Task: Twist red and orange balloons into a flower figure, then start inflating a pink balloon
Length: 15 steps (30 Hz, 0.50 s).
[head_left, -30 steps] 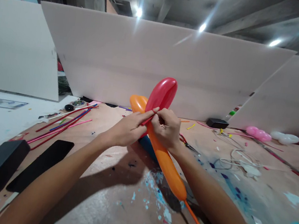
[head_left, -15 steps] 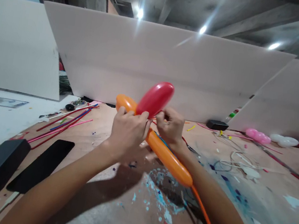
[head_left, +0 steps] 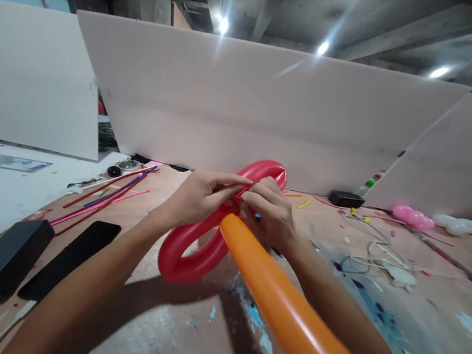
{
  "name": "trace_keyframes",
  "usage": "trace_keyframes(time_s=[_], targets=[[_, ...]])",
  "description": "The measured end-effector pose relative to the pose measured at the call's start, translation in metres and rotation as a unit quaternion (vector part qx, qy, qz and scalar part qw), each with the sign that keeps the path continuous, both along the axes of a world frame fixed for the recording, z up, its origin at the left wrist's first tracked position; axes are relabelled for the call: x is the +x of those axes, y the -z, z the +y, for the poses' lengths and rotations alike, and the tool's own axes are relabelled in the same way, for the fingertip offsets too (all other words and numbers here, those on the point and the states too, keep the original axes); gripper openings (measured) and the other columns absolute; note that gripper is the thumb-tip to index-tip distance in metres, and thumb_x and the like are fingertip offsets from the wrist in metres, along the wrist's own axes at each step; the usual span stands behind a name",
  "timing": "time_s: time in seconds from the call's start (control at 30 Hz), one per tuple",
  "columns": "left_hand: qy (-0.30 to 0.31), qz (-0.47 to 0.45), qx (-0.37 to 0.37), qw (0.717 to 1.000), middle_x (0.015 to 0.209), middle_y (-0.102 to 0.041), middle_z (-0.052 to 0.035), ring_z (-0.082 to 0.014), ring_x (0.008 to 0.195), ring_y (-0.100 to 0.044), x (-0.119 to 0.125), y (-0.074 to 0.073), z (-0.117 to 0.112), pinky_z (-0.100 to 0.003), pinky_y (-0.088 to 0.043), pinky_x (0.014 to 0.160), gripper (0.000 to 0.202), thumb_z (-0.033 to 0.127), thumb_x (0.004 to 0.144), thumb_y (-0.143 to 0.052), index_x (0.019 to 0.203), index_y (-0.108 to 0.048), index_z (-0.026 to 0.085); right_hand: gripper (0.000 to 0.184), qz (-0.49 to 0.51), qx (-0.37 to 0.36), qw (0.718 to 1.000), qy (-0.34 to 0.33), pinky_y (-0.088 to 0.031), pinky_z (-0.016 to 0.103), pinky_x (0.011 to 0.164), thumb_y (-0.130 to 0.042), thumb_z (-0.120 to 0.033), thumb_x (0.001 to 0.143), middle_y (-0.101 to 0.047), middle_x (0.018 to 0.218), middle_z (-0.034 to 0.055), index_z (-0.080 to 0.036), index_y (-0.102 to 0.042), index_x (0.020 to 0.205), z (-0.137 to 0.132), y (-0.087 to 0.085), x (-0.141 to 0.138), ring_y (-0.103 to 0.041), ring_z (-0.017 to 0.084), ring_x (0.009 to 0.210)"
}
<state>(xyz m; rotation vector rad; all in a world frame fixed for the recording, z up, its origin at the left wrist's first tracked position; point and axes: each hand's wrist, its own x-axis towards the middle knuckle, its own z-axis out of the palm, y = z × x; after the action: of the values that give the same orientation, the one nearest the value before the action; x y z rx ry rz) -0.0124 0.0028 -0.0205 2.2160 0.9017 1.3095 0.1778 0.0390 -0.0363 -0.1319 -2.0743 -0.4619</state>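
Both my hands meet above the middle of the table around a twisted red balloon (head_left: 193, 268). One red loop hangs below toward the left, and another part rises behind my fingers. My left hand (head_left: 198, 195) is closed, its thumb and fingers pinching a thin red end of the balloon. Against it, my right hand (head_left: 272, 212) is closed too, its fingertips on the same thin red piece at the join. A long orange balloon (head_left: 288, 303) runs from that join toward me, down to the lower right. My fingers hide the join itself.
At left lie a black phone (head_left: 70, 261), a black box-shaped device (head_left: 2, 260) with a cable, and several uninflated balloons (head_left: 113, 194). White boards (head_left: 264, 104) stand behind the table. Pink balloons (head_left: 413, 217), white balloons (head_left: 455, 224) and a small black box (head_left: 347, 199) sit at the back right.
The balloons have been turned: the orange one now points toward me, larger in view, and the red loop shows at lower left. My fingers have shifted to a thin red end.
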Motion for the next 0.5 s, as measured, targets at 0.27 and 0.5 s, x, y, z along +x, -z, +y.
trace_keyframes(time_s=[0.27, 0.5], targets=[[0.039, -0.045, -0.028, 0.998, 0.061, -0.070, -0.0009, -0.0102, 0.052, -0.063, -0.0018, -0.0034, -0.0002, -0.017, -0.045, 0.047, 0.035, 0.035, 0.098, -0.053, 0.119, -0.071, 0.015, 0.012, -0.014, 0.040, 0.999, -0.011, -0.042, 0.034, 0.072, -0.049, -0.024, 0.099, -0.062, 0.077, 0.0023, -0.021, -0.059, 0.095, -0.0034, 0.0018, 0.0034, -0.051, 0.017, 0.075], [0.020, 0.018, 0.254, 0.967, 0.072, -0.075, -0.0042, -0.0085, 0.052, -0.061, -0.0034, 0.0027, -0.0007, -0.019, -0.045, 0.049, 0.018, 0.020, 0.089, -0.066, 0.102, -0.077, 0.015, 0.007, 0.027, 0.062, 0.998, 0.000, -0.044, 0.036, 0.073, -0.052, -0.021, 0.097, -0.064, 0.079, 0.0030, -0.022, -0.058, 0.094, -0.0008, 0.0012, 0.0083, -0.052, 0.018, 0.078]])
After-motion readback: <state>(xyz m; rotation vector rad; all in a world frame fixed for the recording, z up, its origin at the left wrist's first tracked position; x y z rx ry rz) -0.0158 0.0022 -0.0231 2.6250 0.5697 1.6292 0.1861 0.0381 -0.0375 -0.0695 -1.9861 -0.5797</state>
